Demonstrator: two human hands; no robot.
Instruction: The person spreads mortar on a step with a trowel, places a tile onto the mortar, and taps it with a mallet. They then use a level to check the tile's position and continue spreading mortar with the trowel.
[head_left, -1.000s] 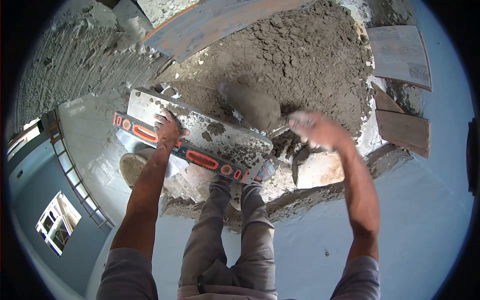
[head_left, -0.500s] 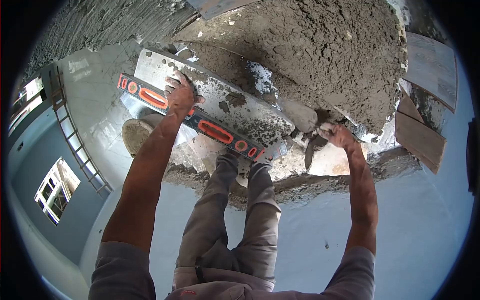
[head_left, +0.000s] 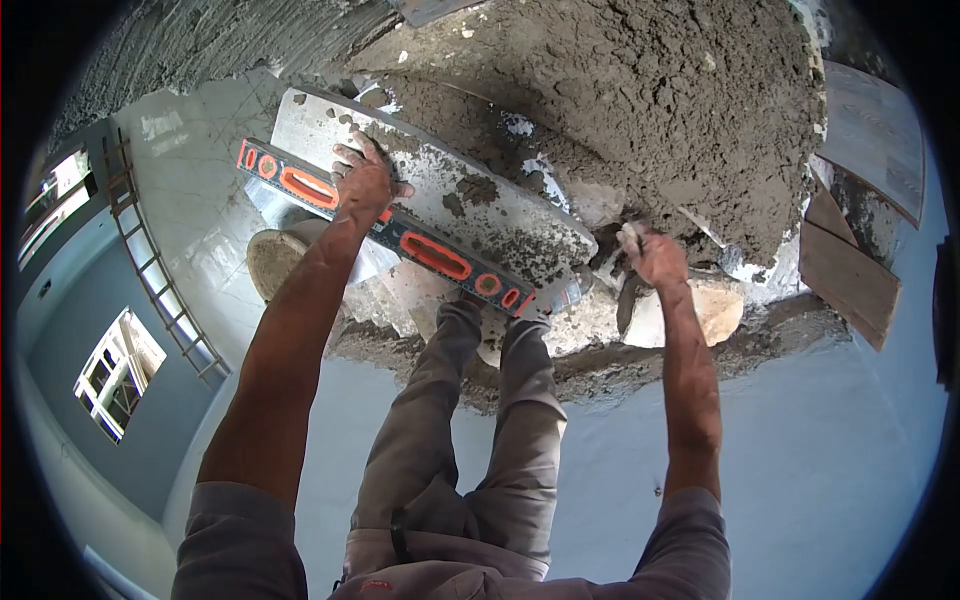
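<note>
My left hand (head_left: 365, 182) rests with spread fingers on a long pale slab (head_left: 330, 122) spotted with wet mortar. Under that wrist, along the slab's near edge, lies a spirit level (head_left: 436, 257) with orange grips and end caps. Beyond the slab's right end, my right hand (head_left: 656, 256) is closed, apparently round the handle of a trowel. The trowel's mortar-coated blade (head_left: 597, 203) seems to point up and left, by the slab's edge; the handle is mostly hidden by the fingers. A thick bed of mortar (head_left: 660, 110) spreads beyond both hands.
A round mortar-stained bucket (head_left: 272, 265) stands left of my legs. Wood-look tile pieces (head_left: 848, 280) lean at the right, below a larger tile (head_left: 870, 130). A pale broken stone (head_left: 690, 312) sits below my right hand. A ladder (head_left: 160, 265) stands at the far left.
My right hand has moved slightly left and up, and the trowel blade has shifted upward with it. My left hand, the slab and the level stay almost where they were.
</note>
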